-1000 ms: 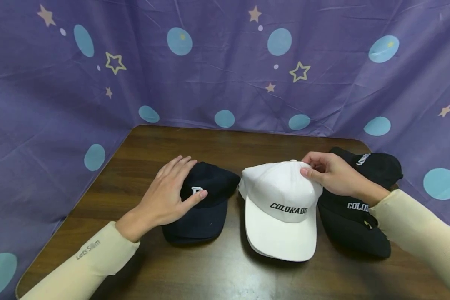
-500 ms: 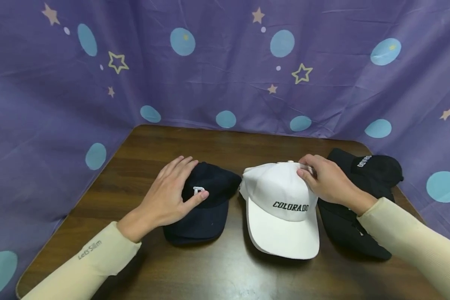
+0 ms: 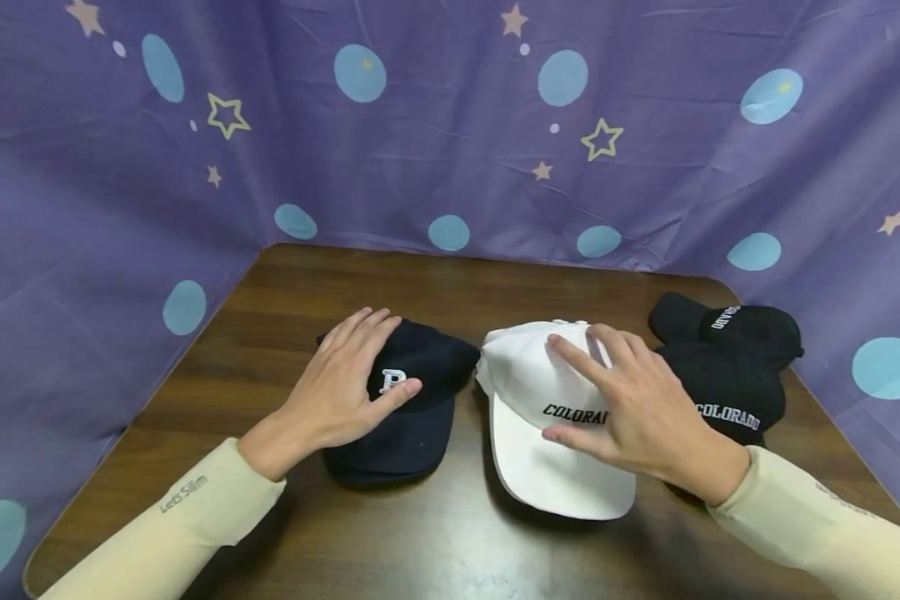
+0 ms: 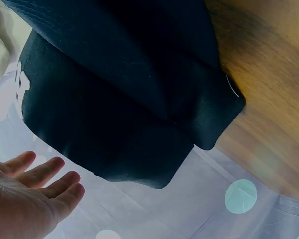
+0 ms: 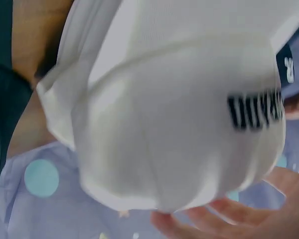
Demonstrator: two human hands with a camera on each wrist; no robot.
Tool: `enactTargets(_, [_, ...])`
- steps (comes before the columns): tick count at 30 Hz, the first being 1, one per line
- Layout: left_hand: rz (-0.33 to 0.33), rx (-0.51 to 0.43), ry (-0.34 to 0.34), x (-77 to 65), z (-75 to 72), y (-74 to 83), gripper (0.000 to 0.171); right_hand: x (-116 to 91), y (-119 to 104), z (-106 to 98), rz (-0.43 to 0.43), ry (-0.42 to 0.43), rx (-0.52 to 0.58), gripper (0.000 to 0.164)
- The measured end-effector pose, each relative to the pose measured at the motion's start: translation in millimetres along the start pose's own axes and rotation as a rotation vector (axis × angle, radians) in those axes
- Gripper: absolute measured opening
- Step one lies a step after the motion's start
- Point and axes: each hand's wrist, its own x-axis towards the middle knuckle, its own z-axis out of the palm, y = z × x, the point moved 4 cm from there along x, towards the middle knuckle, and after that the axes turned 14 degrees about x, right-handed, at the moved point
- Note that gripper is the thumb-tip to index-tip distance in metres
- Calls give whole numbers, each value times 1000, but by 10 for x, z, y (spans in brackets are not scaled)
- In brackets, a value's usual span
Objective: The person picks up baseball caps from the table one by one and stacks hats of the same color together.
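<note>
A navy cap (image 3: 427,433) with a white letter on its crown sits left of centre, bill toward me. My left hand (image 3: 330,396) lies along its left side with fingers extended; in the left wrist view, the fingers (image 4: 55,179) show beside the crown without wrapping round it. Right of the navy cap stands a white cap (image 3: 525,371) marked COLORADO, bill also facing me. Over its right side my right hand (image 3: 641,408) spreads its fingers and thumb. In the right wrist view, fingertips (image 5: 164,221) are at the crown's top; firm contact is hard to judge.
Two black caps overlap at the right: a front one (image 3: 735,375) lettered COLORADO and one behind it (image 3: 765,329) turned sideways. My right forearm hides part of the front one. A brown wooden table (image 3: 450,550) carries everything, with a purple patterned curtain (image 3: 450,125) behind.
My right hand has let go of the white cap's upper right side and moved down and left, its fingers spreading over the crown and bill. The left hand stays nearly still.
</note>
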Motion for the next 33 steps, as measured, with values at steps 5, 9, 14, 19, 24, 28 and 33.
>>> enactTargets(5, [5, 5, 7, -5, 9, 24, 89, -9, -19, 215, 66, -117, -29, 109])
enactTargets(9, [12, 3, -1, 3, 17, 65, 89, 26, -2, 314, 126, -143, -31, 113])
enactTargets(14, [48, -3, -18, 55, 29, 154, 90, 59, 10, 389, 153, -157, -54, 114])
enactTargets(19, [60, 13, -19, 121, 58, 210, 90, 79, 7, 446, 148, -166, -63, 115])
enactTargets(24, [66, 36, -18, 221, 91, 280, 91, 71, 31, 470, 144, -153, -68, 115])
enactTargets(28, [63, 31, -52, 271, 125, 328, 92, 65, 56, 468, 154, -150, -58, 115])
enactTargets(33, [65, 30, -80, 303, 153, 381, 93, 43, 73, 429, 178, -146, -29, 115])
